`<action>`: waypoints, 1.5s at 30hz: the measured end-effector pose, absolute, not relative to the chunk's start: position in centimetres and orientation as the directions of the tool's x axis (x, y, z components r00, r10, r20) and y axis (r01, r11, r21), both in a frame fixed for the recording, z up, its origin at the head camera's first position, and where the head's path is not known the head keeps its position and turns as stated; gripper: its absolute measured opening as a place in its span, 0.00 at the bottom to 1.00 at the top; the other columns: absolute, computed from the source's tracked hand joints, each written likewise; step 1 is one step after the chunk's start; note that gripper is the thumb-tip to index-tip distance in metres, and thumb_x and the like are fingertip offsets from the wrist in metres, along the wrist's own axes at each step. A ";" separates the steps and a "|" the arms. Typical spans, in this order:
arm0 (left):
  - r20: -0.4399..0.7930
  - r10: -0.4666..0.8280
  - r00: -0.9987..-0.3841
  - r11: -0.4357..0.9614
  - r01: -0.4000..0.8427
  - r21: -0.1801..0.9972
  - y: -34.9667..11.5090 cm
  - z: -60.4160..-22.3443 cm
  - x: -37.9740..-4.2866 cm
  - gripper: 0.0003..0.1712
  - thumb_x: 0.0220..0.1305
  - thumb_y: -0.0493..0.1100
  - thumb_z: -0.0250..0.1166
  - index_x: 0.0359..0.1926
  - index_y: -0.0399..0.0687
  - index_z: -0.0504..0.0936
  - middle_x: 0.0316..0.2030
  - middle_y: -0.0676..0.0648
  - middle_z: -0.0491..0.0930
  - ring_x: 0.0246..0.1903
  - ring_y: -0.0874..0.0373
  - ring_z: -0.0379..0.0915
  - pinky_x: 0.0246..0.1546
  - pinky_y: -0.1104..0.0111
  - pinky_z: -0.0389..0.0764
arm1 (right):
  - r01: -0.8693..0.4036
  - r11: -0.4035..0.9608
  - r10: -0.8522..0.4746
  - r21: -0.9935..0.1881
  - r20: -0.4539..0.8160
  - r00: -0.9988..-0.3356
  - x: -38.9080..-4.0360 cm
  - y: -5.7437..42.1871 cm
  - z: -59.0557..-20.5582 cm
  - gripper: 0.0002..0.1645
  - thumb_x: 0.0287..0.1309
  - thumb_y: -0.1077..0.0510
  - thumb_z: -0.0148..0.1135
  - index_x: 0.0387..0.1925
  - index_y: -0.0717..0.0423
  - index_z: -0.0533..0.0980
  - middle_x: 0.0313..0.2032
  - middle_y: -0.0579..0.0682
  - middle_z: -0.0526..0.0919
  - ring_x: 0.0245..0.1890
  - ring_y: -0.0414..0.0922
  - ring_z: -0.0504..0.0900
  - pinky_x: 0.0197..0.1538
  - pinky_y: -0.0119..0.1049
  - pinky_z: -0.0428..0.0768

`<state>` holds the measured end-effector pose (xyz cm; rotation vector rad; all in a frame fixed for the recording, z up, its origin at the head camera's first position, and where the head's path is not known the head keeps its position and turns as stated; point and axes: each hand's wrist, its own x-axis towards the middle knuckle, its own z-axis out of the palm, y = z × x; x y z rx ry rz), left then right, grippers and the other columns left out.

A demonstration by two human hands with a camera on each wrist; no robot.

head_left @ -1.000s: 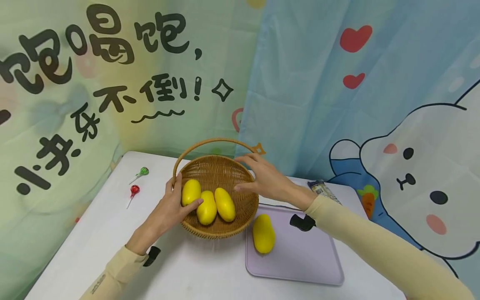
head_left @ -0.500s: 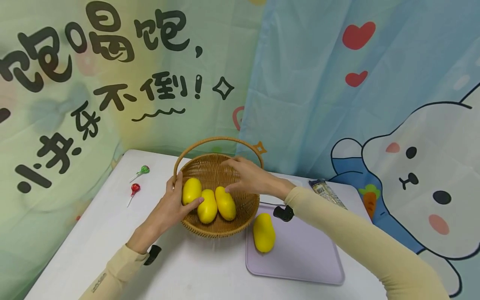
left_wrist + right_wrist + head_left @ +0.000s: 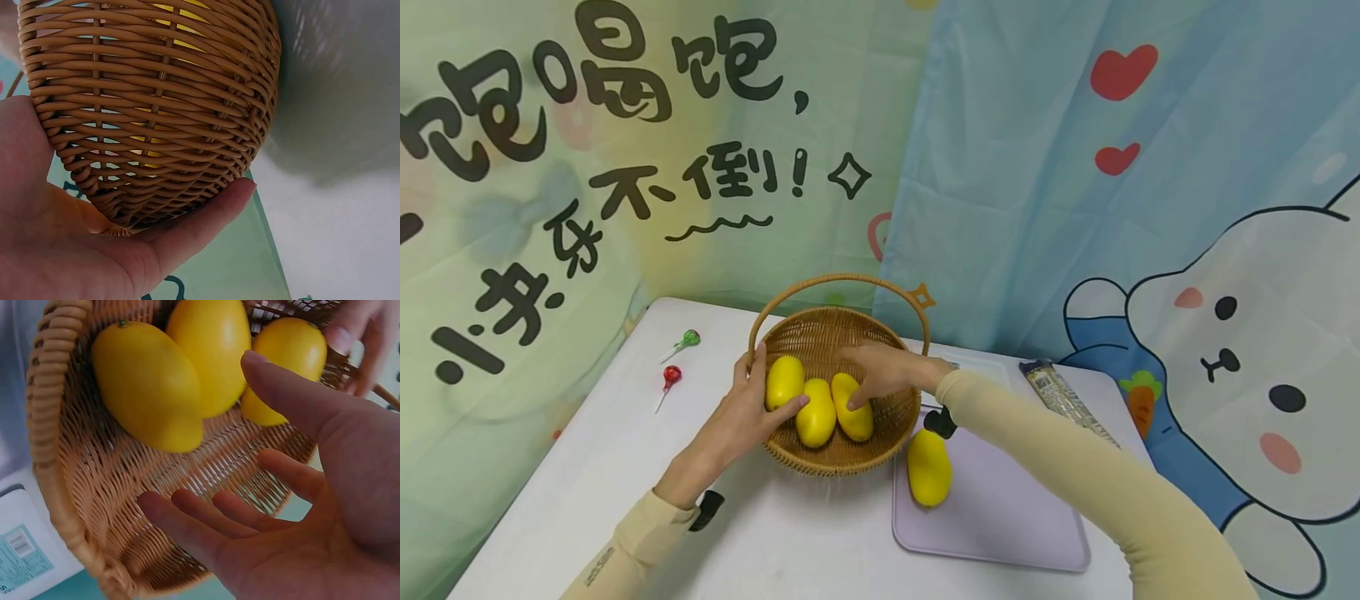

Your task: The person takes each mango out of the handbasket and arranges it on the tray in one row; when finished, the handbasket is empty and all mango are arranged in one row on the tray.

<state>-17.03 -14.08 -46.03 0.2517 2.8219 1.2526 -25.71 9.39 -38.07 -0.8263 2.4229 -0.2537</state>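
Note:
A round wicker basket [image 3: 820, 337] with an arched handle holds three yellow mangoes, the left one [image 3: 785, 382], the middle one [image 3: 816, 414] and the right one [image 3: 852, 407]. My left hand [image 3: 741, 425] grips the basket's left rim, thumb over the inside, other fingers against the woven outside [image 3: 150, 125]. Inside the basket, my right hand [image 3: 883, 371] hovers beside the right mango with fingers spread. In the right wrist view, a gap shows between its fingers [image 3: 187, 528] and the mangoes. Another mango [image 3: 928, 468] lies on a lilac tray [image 3: 1000, 517] to the basket's right.
A green lollipop [image 3: 688, 337] and a red lollipop [image 3: 671, 377] lie on the white table [image 3: 790, 542] at the left. Behind the tray rests a long wrapped packet [image 3: 1063, 397]. A white package with a barcode [image 3: 28, 544] shows in the right wrist view. Printed curtains hang behind.
My right hand has moved left and down from the basket's right rim into the basket, closer to the right mango. My left hand keeps its hold on the rim.

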 end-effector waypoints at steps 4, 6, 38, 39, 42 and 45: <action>0.028 0.167 -0.986 0.660 0.133 0.739 -14.2 -46.2 -17.1 0.65 0.66 0.69 0.62 0.81 0.40 0.32 0.77 0.30 0.39 0.62 0.32 0.72 0.61 0.44 0.76 | -0.500 0.798 -0.602 -0.335 -0.477 -0.641 -25.7 8.9 -39.3 0.47 0.61 0.51 0.73 0.76 0.54 0.61 0.73 0.56 0.68 0.76 0.56 0.61 0.74 0.53 0.64; 0.031 0.167 -0.986 0.661 0.135 0.738 -14.2 -46.2 -17.1 0.65 0.66 0.69 0.62 0.81 0.40 0.32 0.77 0.30 0.39 0.61 0.32 0.72 0.60 0.44 0.77 | -0.496 0.801 -0.598 -0.335 -0.483 -0.639 -25.6 8.7 -39.6 0.45 0.60 0.51 0.73 0.75 0.53 0.63 0.72 0.56 0.69 0.74 0.55 0.63 0.74 0.52 0.66; 0.031 0.162 -0.986 0.657 0.131 0.743 -14.3 -46.1 -17.0 0.65 0.67 0.68 0.62 0.81 0.42 0.30 0.78 0.30 0.39 0.61 0.31 0.72 0.60 0.44 0.76 | -0.482 0.820 -0.572 -0.308 -0.436 -0.695 -24.7 8.9 -39.9 0.50 0.57 0.53 0.76 0.76 0.52 0.61 0.72 0.55 0.69 0.73 0.55 0.64 0.73 0.51 0.67; 0.031 0.162 -0.986 0.657 0.131 0.742 -14.3 -46.1 -17.0 0.64 0.67 0.68 0.62 0.81 0.42 0.30 0.78 0.30 0.39 0.61 0.31 0.72 0.60 0.44 0.76 | -0.482 0.818 -0.575 -0.314 -0.428 -0.697 -24.7 9.0 -39.5 0.50 0.57 0.52 0.76 0.76 0.52 0.61 0.72 0.55 0.69 0.73 0.55 0.64 0.73 0.51 0.66; 0.031 0.165 -0.986 0.657 0.133 0.742 -14.3 -46.1 -16.9 0.65 0.67 0.68 0.62 0.81 0.42 0.30 0.78 0.30 0.38 0.62 0.31 0.71 0.60 0.44 0.76 | -0.484 0.809 -0.587 -0.334 -0.398 -0.705 -24.6 9.4 -38.3 0.51 0.58 0.52 0.75 0.77 0.53 0.60 0.73 0.55 0.67 0.75 0.55 0.62 0.74 0.51 0.65; 0.032 0.165 -0.986 0.654 0.134 0.745 -14.4 -46.1 -16.9 0.65 0.67 0.68 0.61 0.81 0.41 0.30 0.78 0.30 0.38 0.62 0.31 0.71 0.60 0.44 0.76 | -0.479 0.803 -0.591 -0.353 -0.375 -0.715 -24.3 9.9 -37.2 0.51 0.58 0.51 0.75 0.77 0.52 0.59 0.74 0.54 0.66 0.76 0.55 0.61 0.74 0.52 0.65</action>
